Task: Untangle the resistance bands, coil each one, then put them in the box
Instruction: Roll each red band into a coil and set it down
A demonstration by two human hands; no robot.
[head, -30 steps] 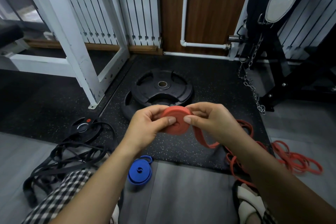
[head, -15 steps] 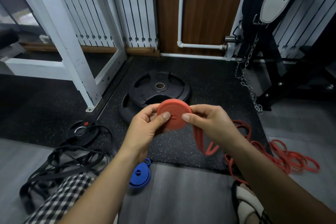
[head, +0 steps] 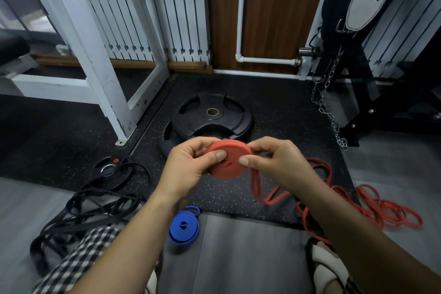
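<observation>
A red band is rolled into a flat coil (head: 228, 160) held in mid-air between both hands. My left hand (head: 191, 167) grips its left side, thumb on the face. My right hand (head: 276, 164) pinches its right edge, thumb on the face. The band's loose tail (head: 267, 194) hangs below the coil toward the floor. A coiled blue band (head: 183, 227) lies on the grey floor beneath my left forearm. Tangled black bands (head: 88, 207) lie at the left. Thin red bands (head: 381, 207) lie heaped at the right. No box is in view.
Two stacked black weight plates (head: 212, 119) lie on the speckled mat beyond my hands. A small black plate (head: 109, 169) sits under the black bands. A white rack frame (head: 100, 74) stands at the left, a chain (head: 329, 112) and black machine at the right.
The coil has tilted flatter and turned slightly between my hands. The hanging tail has swung a little; both hands keep their hold.
</observation>
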